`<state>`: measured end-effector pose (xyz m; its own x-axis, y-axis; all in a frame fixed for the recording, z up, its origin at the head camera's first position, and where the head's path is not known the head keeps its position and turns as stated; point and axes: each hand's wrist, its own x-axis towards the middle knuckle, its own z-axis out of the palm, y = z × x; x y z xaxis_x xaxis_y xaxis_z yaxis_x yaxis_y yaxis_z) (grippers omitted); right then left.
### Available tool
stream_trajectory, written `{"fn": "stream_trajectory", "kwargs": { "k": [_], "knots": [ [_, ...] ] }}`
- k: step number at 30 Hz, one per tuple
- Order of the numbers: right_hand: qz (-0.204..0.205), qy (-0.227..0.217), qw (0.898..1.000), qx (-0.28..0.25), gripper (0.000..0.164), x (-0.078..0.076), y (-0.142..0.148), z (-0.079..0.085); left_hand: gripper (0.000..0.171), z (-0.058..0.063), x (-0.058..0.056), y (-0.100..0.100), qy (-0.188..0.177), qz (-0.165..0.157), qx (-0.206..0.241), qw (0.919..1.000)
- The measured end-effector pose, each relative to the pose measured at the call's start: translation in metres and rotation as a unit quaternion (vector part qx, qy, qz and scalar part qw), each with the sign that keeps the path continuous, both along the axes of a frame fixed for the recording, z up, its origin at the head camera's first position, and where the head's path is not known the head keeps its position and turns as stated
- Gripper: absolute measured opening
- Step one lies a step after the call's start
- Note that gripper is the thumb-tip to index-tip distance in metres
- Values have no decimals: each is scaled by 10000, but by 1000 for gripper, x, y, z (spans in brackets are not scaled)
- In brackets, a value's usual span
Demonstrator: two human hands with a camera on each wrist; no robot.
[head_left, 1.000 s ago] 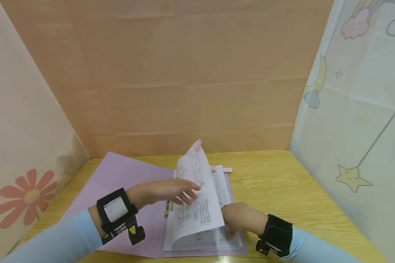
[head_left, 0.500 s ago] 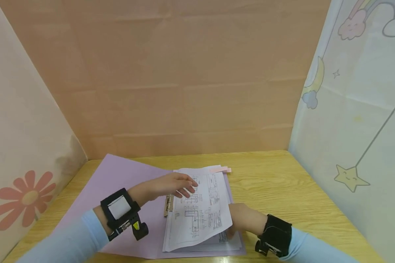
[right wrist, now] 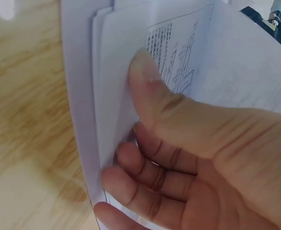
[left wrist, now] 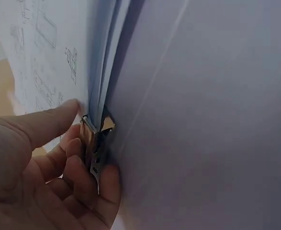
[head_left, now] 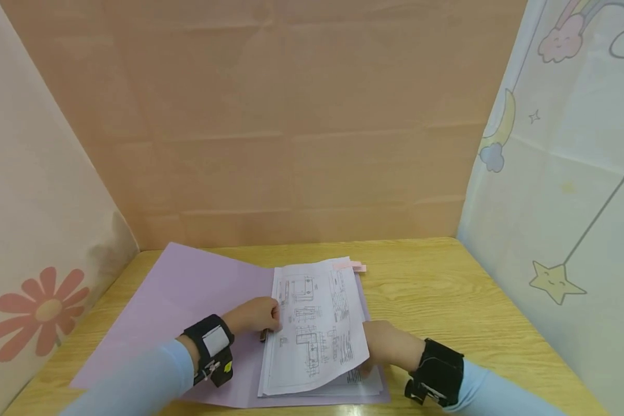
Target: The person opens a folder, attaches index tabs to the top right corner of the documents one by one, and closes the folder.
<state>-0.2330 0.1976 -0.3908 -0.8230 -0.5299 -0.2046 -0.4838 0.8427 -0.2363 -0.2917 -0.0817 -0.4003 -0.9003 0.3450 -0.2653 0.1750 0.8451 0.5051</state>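
An open lilac folder (head_left: 187, 289) lies on the table, with a stack of printed sheets (head_left: 312, 329) on its right half. Line drawings cover the top sheet, whose lower right corner curves up. At the stack's left edge, my left hand (head_left: 257, 315) holds the metal clip (left wrist: 90, 134); its thumb lies by the paper and its fingers curl round the clip. My right hand (head_left: 387, 344) grips the lower sheets (right wrist: 116, 72) at their right edge, thumb on the printed face, fingers curled at the edge. The raised top sheet partly hides its fingertips in the head view.
Pink sticky tabs (head_left: 359, 267) stick out at the stack's upper right. The wooden table (head_left: 421, 277) meets a brown paper-covered wall (head_left: 312, 127) at the back. Pale decorated walls (head_left: 567, 202) stand at both sides.
The raised sheet has come down flat to the right onto the stack. My left hand has moved from above the sheets down to the clip. The right hand has stayed in place.
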Motion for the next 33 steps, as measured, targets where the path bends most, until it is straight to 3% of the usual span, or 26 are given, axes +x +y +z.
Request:
{"fn": "stream_trajectory", "kwargs": {
  "k": [6,10,13,16,18,20,26,29,33],
  "knots": [
    [106,-295,9995,40,36,-2,6,11,20,-4,-2,2,33,43,-65,10000],
    [169,-309,9978,558,22,-4,15,42,21,-2,-1,3,4,37,-86,10000],
    [132,354,9974,608,21,-4,21,70,21,-1,0,3,7,56,-65,10000],
    [320,1307,9905,270,22,-2,21,83,20,1,2,3,30,48,-15,10000],
    [493,1756,9832,66,27,0,16,79,20,1,3,2,46,33,1,10000],
    [639,1841,9808,47,33,2,10,64,20,2,3,2,44,56,5,10000],
    [731,907,9900,801,44,8,2,10,20,4,4,4,44,100,-13,9999],
    [577,546,9926,916,46,7,1,1,20,4,3,4,47,160,-6,9999],
    [372,297,9955,822,46,4,-1,1,19,5,3,3,13,159,34,9999]
  ]
}}
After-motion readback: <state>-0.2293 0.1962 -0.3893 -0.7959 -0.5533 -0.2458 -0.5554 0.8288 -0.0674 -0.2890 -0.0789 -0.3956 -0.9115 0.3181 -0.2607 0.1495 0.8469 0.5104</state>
